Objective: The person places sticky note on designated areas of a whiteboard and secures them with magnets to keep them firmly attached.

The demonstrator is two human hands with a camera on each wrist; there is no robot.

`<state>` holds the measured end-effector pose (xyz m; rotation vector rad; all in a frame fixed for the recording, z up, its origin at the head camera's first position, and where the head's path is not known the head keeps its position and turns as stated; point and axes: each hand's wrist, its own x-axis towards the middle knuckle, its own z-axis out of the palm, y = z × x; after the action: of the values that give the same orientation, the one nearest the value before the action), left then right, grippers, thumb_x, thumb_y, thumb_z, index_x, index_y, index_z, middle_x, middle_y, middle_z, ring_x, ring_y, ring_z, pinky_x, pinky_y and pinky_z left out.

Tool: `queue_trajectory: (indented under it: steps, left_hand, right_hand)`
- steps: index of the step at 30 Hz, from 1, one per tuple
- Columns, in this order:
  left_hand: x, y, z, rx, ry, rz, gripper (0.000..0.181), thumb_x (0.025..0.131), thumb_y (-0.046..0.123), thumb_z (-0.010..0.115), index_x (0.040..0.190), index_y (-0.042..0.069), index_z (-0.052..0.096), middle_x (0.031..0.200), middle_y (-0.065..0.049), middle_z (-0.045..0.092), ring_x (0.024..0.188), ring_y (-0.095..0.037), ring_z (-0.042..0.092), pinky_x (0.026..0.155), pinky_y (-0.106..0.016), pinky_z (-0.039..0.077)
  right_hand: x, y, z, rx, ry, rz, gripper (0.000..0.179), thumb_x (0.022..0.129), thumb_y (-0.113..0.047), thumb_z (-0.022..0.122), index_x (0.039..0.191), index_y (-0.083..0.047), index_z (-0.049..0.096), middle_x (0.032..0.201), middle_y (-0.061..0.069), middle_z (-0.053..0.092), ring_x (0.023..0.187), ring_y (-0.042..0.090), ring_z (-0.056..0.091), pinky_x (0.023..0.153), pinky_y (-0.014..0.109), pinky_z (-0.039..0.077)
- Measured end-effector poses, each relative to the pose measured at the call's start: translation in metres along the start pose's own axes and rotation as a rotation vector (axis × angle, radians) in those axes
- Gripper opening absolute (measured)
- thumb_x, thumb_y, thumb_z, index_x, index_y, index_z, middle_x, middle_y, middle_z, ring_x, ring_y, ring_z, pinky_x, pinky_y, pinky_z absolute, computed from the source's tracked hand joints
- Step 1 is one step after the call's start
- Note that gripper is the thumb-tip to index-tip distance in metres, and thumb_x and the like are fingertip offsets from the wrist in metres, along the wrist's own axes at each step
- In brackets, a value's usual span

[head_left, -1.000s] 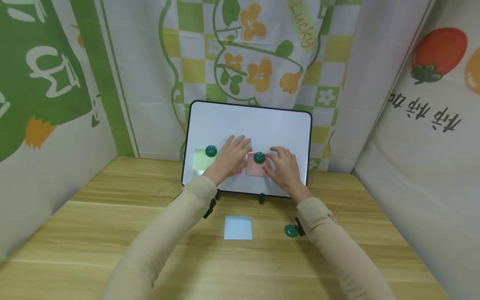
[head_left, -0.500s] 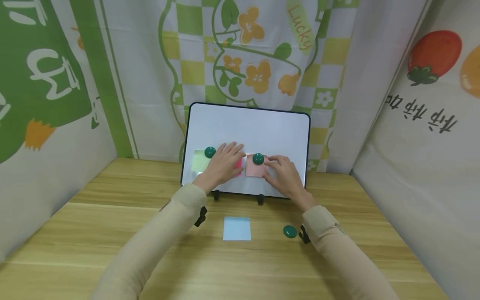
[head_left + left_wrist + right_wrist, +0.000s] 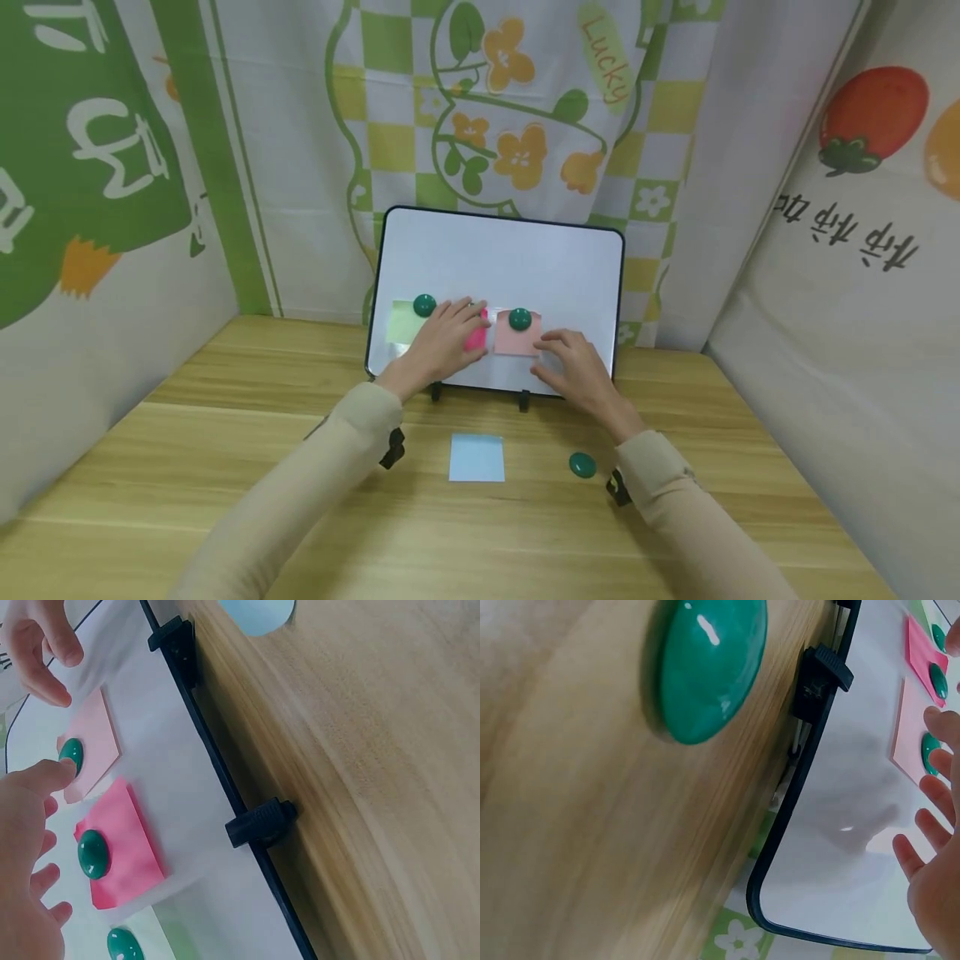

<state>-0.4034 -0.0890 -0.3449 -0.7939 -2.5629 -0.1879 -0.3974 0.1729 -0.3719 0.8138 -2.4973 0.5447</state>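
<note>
A whiteboard point(image 3: 510, 258) leans upright with three sticky notes in a row, each under a green round magnet. My left hand point(image 3: 441, 343) hovers before the hot pink sticky note point(image 3: 139, 859), partly covering it in the head view; its fingers are spread and hold nothing. To its left is the light green sticky note point(image 3: 401, 325), with its magnet point(image 3: 424, 305). My right hand point(image 3: 577, 372) is at the right edge of the light pink sticky note point(image 3: 514, 344), fingers loosely bent around nothing. That note's magnet point(image 3: 520, 319) sits near its top edge.
On the wooden table point(image 3: 375, 517) lie a light blue sticky note point(image 3: 477, 458) and a loose green magnet point(image 3: 582, 465), close to my right sleeve. Black clip feet point(image 3: 262, 823) support the board's lower edge. Printed curtains point(image 3: 285, 167) stand behind and at both sides.
Both hands have drawn away from the light pink note and its magnet, the left one leftward and down, the right one down and slightly right. The note and magnet stay on the board.
</note>
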Motion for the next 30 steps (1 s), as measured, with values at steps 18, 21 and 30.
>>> queue_trajectory:
  steps: [18, 21, 30]
  left_hand:
    - [-0.024, 0.000, 0.003, -0.128, -0.007, -0.026, 0.044, 0.093, 0.037, 0.068, 0.129, 0.012, 0.063, 0.154, -0.012, 0.044, 0.148, -0.034, 0.032, 0.122, -0.053, 0.025]
    - [-0.026, 0.001, 0.004, -0.159, -0.011, -0.054, 0.046, 0.093, 0.036, 0.069, 0.131, 0.011, 0.062, 0.155, -0.011, 0.043, 0.147, -0.034, 0.033, 0.121, -0.053, 0.026]
    - [-0.037, 0.001, 0.011, -0.204, 0.006, -0.069, 0.040, 0.091, 0.032, 0.071, 0.124, 0.011, 0.065, 0.155, -0.011, 0.044, 0.146, -0.035, 0.035, 0.120, -0.054, 0.027]
  right_hand:
    - [-0.018, -0.002, -0.004, 0.016, -0.028, 0.016, 0.038, 0.089, -0.028, 0.075, 0.121, -0.009, 0.070, 0.129, 0.012, 0.062, 0.122, 0.032, 0.054, 0.104, 0.052, 0.046]
    - [-0.022, -0.001, -0.003, 0.028, -0.029, 0.024, 0.038, 0.089, -0.027, 0.075, 0.121, -0.008, 0.070, 0.129, 0.012, 0.062, 0.121, 0.031, 0.055, 0.103, 0.052, 0.046]
    - [-0.031, 0.002, -0.001, 0.037, -0.004, -0.011, 0.039, 0.088, -0.028, 0.076, 0.119, -0.006, 0.070, 0.127, 0.014, 0.063, 0.120, 0.034, 0.055, 0.101, 0.054, 0.046]
